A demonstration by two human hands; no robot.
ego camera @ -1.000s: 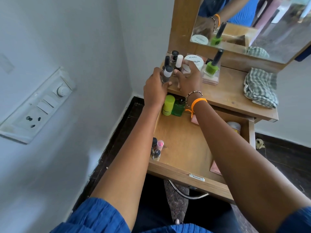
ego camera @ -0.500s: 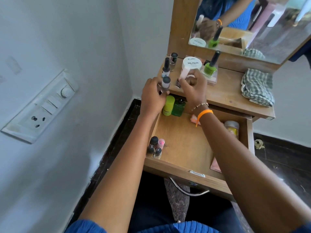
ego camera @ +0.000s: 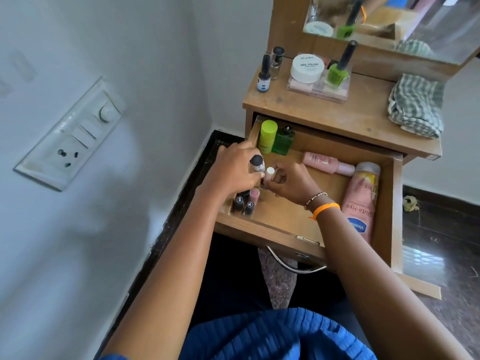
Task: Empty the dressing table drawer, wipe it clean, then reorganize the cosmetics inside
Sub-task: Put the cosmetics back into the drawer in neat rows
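Observation:
The wooden drawer (ego camera: 275,231) stands pulled out under the dressing table top (ego camera: 345,118). My left hand (ego camera: 233,170) grips a small bottle with a black cap (ego camera: 256,162) over the drawer's left side. Beside it, my right hand (ego camera: 291,181) pinches a white-capped bottle (ego camera: 270,173) down inside the drawer. Just below them, small nail polish bottles (ego camera: 245,202) stand in the front left corner. A lime tube (ego camera: 267,136) and green bottle (ego camera: 283,141) stand at the back left. A pink bottle (ego camera: 327,162) and a pink lotion tube (ego camera: 361,201) lie on the right.
On the table top stand two small bottles (ego camera: 268,71), a white nail polish remover jar (ego camera: 307,68) and a green nail polish (ego camera: 337,71) on a clear case, plus a checked cloth (ego camera: 415,107). A mirror (ego camera: 389,19) rises behind. A wall with a switchboard (ego camera: 70,136) is on the left.
Both hands came down from the table top into the drawer, each carrying a small bottle. The camera tilted lower, showing more of the drawer.

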